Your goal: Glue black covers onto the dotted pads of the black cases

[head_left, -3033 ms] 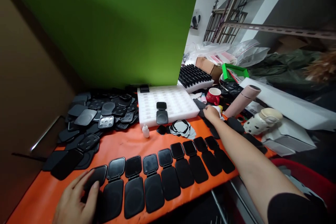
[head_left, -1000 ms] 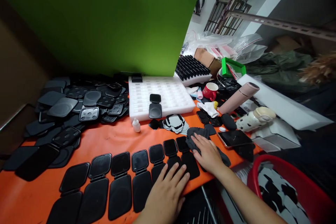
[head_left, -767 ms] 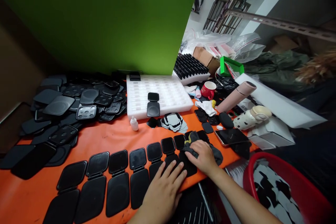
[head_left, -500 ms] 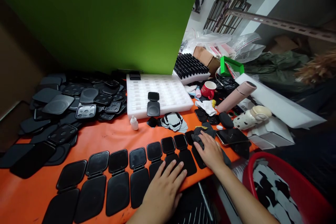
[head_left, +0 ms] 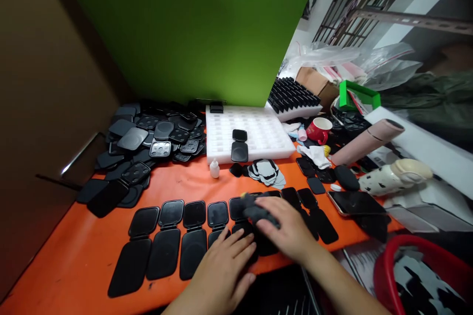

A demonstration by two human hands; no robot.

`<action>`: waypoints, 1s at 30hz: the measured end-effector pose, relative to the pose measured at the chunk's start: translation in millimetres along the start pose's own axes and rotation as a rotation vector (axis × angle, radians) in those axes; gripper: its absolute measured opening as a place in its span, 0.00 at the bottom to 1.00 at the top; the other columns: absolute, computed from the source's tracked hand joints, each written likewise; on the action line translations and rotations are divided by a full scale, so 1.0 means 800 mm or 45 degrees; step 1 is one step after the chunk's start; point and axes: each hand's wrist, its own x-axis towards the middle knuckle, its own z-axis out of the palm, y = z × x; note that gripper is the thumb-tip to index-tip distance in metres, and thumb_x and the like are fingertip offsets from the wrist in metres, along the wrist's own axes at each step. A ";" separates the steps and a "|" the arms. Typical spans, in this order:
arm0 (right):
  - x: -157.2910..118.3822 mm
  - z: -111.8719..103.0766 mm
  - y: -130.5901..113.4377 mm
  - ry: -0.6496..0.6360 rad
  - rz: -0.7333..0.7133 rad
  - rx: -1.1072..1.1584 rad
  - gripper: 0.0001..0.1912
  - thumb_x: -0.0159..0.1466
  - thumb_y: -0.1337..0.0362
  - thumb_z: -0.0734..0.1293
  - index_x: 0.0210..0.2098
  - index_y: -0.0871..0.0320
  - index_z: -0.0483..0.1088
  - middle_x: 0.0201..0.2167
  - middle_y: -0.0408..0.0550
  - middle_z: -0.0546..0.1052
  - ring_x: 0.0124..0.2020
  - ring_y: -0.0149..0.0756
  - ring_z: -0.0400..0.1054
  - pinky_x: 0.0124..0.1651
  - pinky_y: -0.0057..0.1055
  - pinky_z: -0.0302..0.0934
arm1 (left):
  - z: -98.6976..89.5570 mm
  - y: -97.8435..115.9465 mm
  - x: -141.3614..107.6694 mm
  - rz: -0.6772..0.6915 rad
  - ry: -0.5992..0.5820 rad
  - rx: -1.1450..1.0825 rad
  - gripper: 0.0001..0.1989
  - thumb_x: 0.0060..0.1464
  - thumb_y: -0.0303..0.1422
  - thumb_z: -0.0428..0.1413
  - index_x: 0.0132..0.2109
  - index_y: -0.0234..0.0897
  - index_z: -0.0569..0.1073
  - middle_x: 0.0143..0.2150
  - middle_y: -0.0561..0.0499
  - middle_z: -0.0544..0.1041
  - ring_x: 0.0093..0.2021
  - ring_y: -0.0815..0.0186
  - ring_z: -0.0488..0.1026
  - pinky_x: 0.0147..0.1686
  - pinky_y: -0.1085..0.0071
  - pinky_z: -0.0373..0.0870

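A row of opened black hinged cases (head_left: 194,251) lies along the front of the orange tabletop, each with a small upper half and a longer lower half. My left hand (head_left: 223,268) rests with spread fingers on the lower halves near the row's middle. My right hand (head_left: 290,226) is closed on a dark grey cloth (head_left: 258,212), pressing it on the upper halves just right of my left hand. Part of the cloth and the cases beneath both hands are hidden.
Loose black plates (head_left: 133,139) are heaped at the back left. A white foam tray (head_left: 266,135) stands mid-back, with a small white bottle (head_left: 214,169) and grey-white pieces (head_left: 266,171) before it. Rightward are a phone (head_left: 353,203), a red mug (head_left: 318,130) and a red tub (head_left: 384,275).
The view has turned left, so the table appears farther right. My right hand has swept the cloth leftward from the row's right end to its middle. My left hand has shifted left along the cases.
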 end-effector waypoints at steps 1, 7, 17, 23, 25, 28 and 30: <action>0.008 0.016 -0.013 -0.103 -0.084 -0.032 0.21 0.60 0.55 0.61 0.51 0.52 0.64 0.54 0.47 0.67 0.56 0.43 0.56 0.57 0.41 0.50 | 0.002 -0.003 -0.006 -0.021 -0.012 0.028 0.29 0.54 0.34 0.52 0.61 0.48 0.53 0.60 0.53 0.62 0.59 0.57 0.57 0.57 0.48 0.50; 0.015 0.087 -0.023 -0.044 -0.093 -0.042 0.15 0.58 0.62 0.62 0.44 0.57 0.70 0.48 0.48 0.72 0.51 0.42 0.61 0.55 0.39 0.52 | 0.011 -0.007 -0.014 -0.073 0.005 0.071 0.28 0.53 0.34 0.53 0.60 0.45 0.56 0.59 0.53 0.64 0.58 0.58 0.59 0.58 0.53 0.51; 0.046 0.064 -0.051 -0.073 -0.135 0.258 0.16 0.58 0.67 0.58 0.45 0.57 0.68 0.47 0.49 0.72 0.50 0.38 0.63 0.54 0.37 0.53 | 0.008 -0.004 -0.014 -0.122 0.020 -0.041 0.25 0.53 0.37 0.53 0.58 0.48 0.60 0.57 0.53 0.66 0.56 0.57 0.61 0.56 0.55 0.54; 0.043 0.098 -0.055 -0.272 -0.312 0.124 0.17 0.54 0.65 0.63 0.44 0.57 0.70 0.48 0.48 0.72 0.50 0.40 0.63 0.56 0.38 0.48 | 0.023 -0.005 -0.018 -0.265 -0.012 -0.085 0.23 0.51 0.36 0.55 0.55 0.50 0.62 0.54 0.52 0.70 0.50 0.56 0.67 0.49 0.60 0.63; 0.039 0.101 -0.051 -0.207 -0.261 0.133 0.09 0.54 0.65 0.63 0.32 0.58 0.73 0.34 0.47 0.77 0.39 0.38 0.68 0.47 0.35 0.56 | 0.020 -0.003 -0.016 -0.264 -0.004 -0.088 0.22 0.51 0.35 0.54 0.54 0.49 0.63 0.53 0.53 0.70 0.50 0.56 0.67 0.49 0.59 0.62; 0.040 0.092 -0.053 -0.087 -0.046 0.228 0.11 0.58 0.64 0.60 0.21 0.59 0.68 0.21 0.46 0.72 0.27 0.34 0.65 0.33 0.30 0.58 | 0.010 0.003 -0.012 -0.263 -0.009 -0.093 0.19 0.50 0.35 0.55 0.51 0.48 0.66 0.50 0.52 0.72 0.47 0.56 0.68 0.46 0.60 0.64; 0.048 0.084 -0.063 0.010 0.061 0.365 0.14 0.61 0.64 0.56 0.22 0.59 0.67 0.21 0.46 0.71 0.26 0.32 0.65 0.30 0.28 0.58 | 0.003 0.006 -0.013 -0.242 0.011 -0.116 0.18 0.50 0.33 0.55 0.49 0.46 0.67 0.49 0.52 0.72 0.47 0.57 0.68 0.46 0.62 0.64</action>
